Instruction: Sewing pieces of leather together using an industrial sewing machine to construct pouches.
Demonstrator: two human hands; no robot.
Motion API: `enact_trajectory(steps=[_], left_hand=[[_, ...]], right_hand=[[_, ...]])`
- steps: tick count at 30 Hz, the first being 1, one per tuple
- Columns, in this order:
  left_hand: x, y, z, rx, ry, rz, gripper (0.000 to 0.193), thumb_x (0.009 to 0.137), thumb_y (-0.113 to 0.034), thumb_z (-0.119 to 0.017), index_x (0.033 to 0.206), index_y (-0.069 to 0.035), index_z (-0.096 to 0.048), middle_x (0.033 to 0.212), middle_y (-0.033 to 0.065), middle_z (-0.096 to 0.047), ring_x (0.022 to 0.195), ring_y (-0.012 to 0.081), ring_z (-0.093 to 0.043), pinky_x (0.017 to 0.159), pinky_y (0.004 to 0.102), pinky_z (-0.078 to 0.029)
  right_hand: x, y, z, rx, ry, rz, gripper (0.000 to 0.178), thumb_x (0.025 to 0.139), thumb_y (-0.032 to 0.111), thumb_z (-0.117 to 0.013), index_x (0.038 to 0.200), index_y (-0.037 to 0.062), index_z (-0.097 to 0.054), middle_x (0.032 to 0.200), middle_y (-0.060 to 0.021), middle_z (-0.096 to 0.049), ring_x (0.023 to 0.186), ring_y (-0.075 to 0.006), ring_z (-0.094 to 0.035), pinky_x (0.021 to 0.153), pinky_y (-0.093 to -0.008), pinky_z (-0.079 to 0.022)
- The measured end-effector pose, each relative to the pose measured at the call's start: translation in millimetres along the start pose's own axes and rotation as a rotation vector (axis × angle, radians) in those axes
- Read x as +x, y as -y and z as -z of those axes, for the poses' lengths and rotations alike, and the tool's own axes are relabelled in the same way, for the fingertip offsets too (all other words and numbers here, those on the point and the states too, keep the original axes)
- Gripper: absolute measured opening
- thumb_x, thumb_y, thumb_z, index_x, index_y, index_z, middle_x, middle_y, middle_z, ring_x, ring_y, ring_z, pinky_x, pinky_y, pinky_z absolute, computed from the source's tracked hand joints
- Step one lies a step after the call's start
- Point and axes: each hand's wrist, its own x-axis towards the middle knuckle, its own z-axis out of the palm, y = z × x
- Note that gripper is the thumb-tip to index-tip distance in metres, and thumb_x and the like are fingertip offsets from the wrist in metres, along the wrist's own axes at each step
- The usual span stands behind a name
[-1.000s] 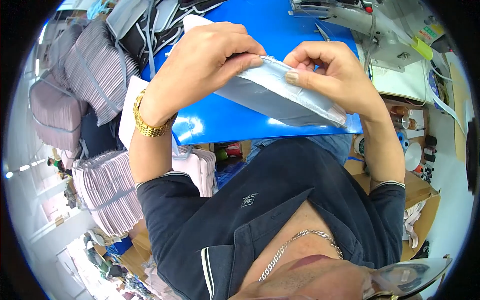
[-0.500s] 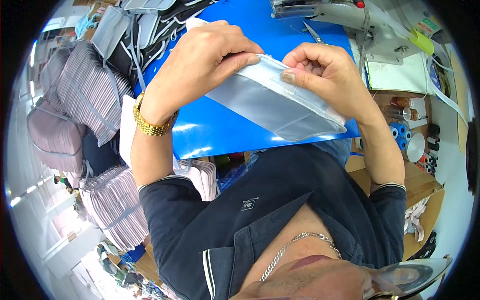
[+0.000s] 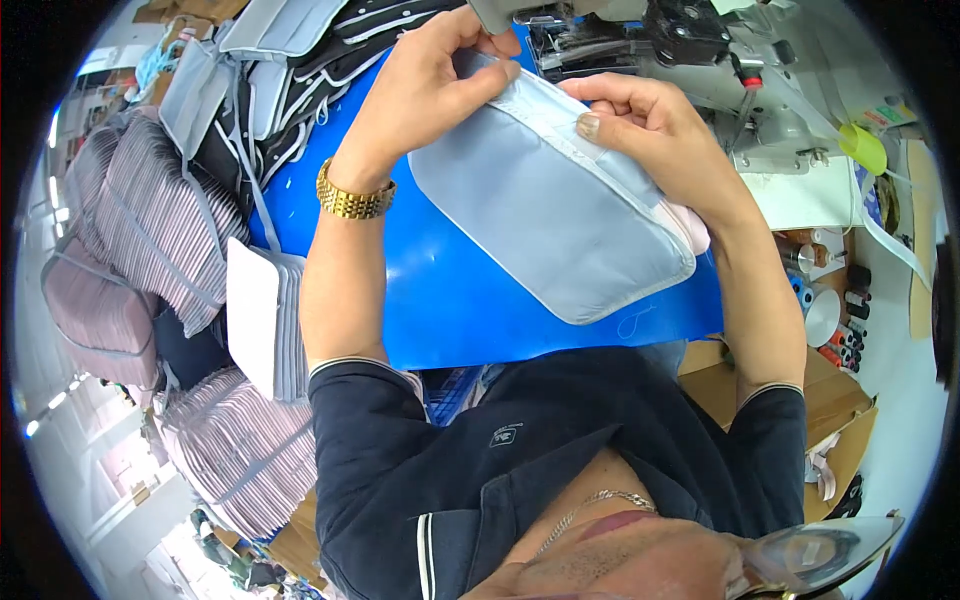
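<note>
A flat, light grey fabric piece [image 3: 535,195] with rounded corners and a thick seamed edge spans both my hands above a blue tabletop [image 3: 440,310]. My left hand [image 3: 437,88] pinches the far left end of that seam, thumb on top and fingers partly behind it. Farther along the same edge, my right hand [image 3: 660,140] grips it between thumb and curled fingers. Beneath the right palm, a pale pink part of the piece shows. At the top, a sewing machine [image 3: 690,35] stands just beyond the fabric's far edge.
Stacked pale grey and black fabric pieces [image 3: 285,85] lie at the far left. Tied bundles of striped-looking layers [image 3: 165,200] pile up to my left, beside a grey stack [image 3: 268,325]. Thread spools [image 3: 845,335] and a cardboard box [image 3: 830,400] are at the right.
The fabric piece has turned flatter, showing more of its broad face. Both hands still hold its edge. The sewing machine now appears lower in view, nearer the hands; the scissors no longer show.
</note>
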Motion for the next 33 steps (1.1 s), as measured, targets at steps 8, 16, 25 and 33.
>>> enact_trajectory(steps=[8, 16, 25, 33], left_hand=[[18.5, 42.2, -19.9, -0.594, -0.072, -0.382, 0.018, 0.08, -0.006, -0.063, 0.096, 0.0, -0.064, 0.086, 0.0085, -0.064, 0.083, 0.0188, -0.059, 0.076, 0.0317, -0.048], [30.7, 34.2, -1.1, -0.097, 0.017, 0.001, 0.03, 0.083, -0.007, -0.07, 0.112, -0.002, -0.067, 0.106, 0.0111, -0.07, 0.096, 0.0208, -0.063, 0.086, 0.0342, -0.051], [45.4, 39.8, 1.2, 0.082, -0.005, -0.187, 0.027, 0.083, -0.003, -0.064, 0.11, -0.001, -0.067, 0.105, 0.0153, -0.07, 0.098, 0.0261, -0.064, 0.087, 0.0356, -0.05], [45.5, 38.0, 1.1, 0.065, -0.158, -0.185, 0.029, 0.083, -0.004, -0.065, 0.111, -0.001, -0.067, 0.106, 0.0161, -0.07, 0.098, 0.0267, -0.065, 0.087, 0.0366, -0.05]], right_hand=[[3.3, 3.3, 1.4, 0.006, -0.082, -0.073, 0.032, 0.091, 0.016, -0.064, 0.119, 0.0, -0.066, 0.081, 0.0036, -0.061, 0.072, -0.0026, -0.054, 0.064, -0.0183, -0.043], [4.4, -0.7, -28.1, 0.313, -0.283, -0.032, 0.032, 0.09, 0.012, -0.065, 0.117, -0.0059, -0.065, 0.097, -0.0083, -0.071, 0.081, -0.0078, -0.064, 0.073, -0.0213, -0.051], [8.7, -15.6, -37.3, 0.242, -0.388, 0.076, 0.028, 0.088, 0.013, -0.069, 0.109, -0.006, -0.068, 0.094, -0.0098, -0.072, 0.079, -0.0095, -0.066, 0.072, -0.0231, -0.052], [12.8, -19.1, -42.1, 0.086, -0.466, 0.137, 0.025, 0.086, 0.015, -0.072, 0.101, -0.0053, -0.071, 0.083, -0.0083, -0.071, 0.074, -0.0096, -0.065, 0.067, -0.023, -0.052]])
